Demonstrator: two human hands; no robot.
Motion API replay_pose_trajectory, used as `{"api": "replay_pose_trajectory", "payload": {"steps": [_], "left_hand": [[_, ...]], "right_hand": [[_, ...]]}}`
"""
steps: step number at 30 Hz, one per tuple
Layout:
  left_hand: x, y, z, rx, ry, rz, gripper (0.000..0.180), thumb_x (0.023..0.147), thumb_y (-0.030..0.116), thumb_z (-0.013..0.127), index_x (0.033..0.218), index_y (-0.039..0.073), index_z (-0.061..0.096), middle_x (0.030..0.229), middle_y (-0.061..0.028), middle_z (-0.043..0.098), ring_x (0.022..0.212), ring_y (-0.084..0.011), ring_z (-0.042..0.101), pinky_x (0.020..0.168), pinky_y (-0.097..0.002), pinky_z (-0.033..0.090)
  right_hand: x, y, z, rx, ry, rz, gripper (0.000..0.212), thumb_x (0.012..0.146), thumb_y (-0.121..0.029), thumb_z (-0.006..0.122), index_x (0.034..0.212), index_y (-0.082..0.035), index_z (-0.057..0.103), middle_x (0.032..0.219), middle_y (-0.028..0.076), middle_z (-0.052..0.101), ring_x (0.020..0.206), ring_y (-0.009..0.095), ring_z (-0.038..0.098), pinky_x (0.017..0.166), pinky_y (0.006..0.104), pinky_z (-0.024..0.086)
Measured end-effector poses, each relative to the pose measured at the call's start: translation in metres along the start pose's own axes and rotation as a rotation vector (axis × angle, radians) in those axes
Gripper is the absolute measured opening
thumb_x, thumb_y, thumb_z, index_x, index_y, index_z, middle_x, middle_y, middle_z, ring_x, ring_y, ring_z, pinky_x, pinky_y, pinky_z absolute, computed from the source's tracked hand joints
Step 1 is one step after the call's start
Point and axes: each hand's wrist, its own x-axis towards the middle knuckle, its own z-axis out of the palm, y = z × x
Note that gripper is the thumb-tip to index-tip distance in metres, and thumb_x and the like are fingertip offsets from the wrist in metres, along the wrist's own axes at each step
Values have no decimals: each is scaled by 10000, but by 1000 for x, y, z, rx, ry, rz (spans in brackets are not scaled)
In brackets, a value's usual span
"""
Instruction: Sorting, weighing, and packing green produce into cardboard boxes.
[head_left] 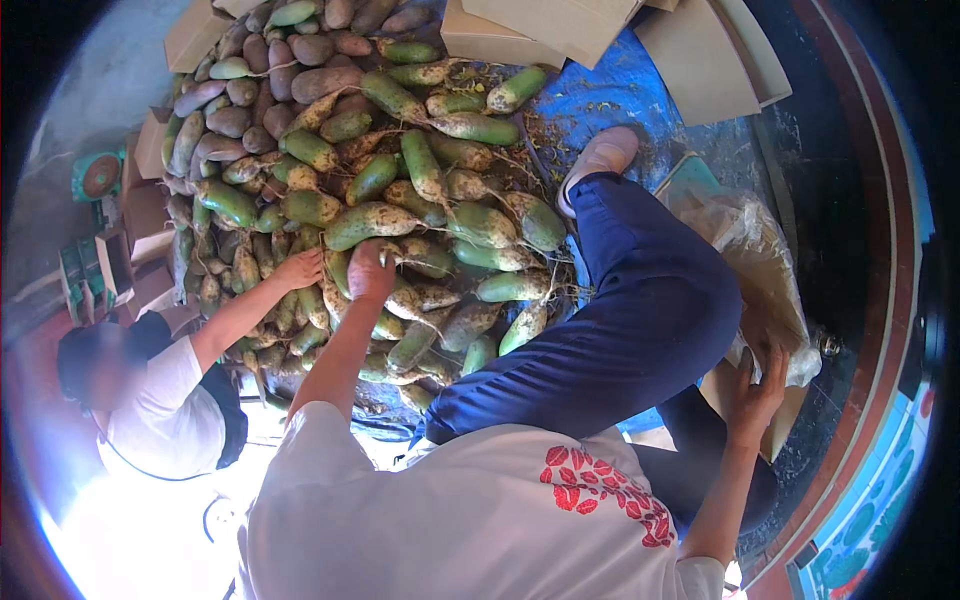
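A big pile of green radishes with pale, dirty root ends [480, 225] lies in front of me and to the left. My left hand [372, 270] reaches into it, its fingers curled on a green radish [370, 226] at the pile's near side; part of the grip is hidden. On my right stands an open cardboard box [785, 425] with a clear plastic liner [770, 285]. My right hand [758, 395] is at its near rim, thumb and fingers around the edge of the plastic.
A co-worker [165, 400] at the left has a hand [300, 268] in the pile beside mine. Reddish-brown roots [290, 80] lie at the far left. Cardboard boxes [700, 60] stand at the back. A blue tarp [620, 85] spreads under the pile. My bent leg [610, 320] lies between pile and box.
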Motion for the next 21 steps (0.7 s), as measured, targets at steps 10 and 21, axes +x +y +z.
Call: {"api": "replay_pose_trajectory", "payload": {"steps": [10,21], "left_hand": [[8,74,17,321,-94,262,473,674,202,616,1103,78,462,1140,-97,444,1127,-254,375,930,-412,309],[56,57,11,623,-455,356,344,683,231,619,990,105,526,1002,-55,488,1018,-227,438,919,-430,312]], "right_hand": [[-38,1,30,106,-54,39,183,760,0,514,942,-3,495,856,161,525,793,325,552,654,374,449],[-46,12,45,156,-165,58,264,719,6,531,979,-2,482,912,198,512,772,374,541,652,398,448]]}}
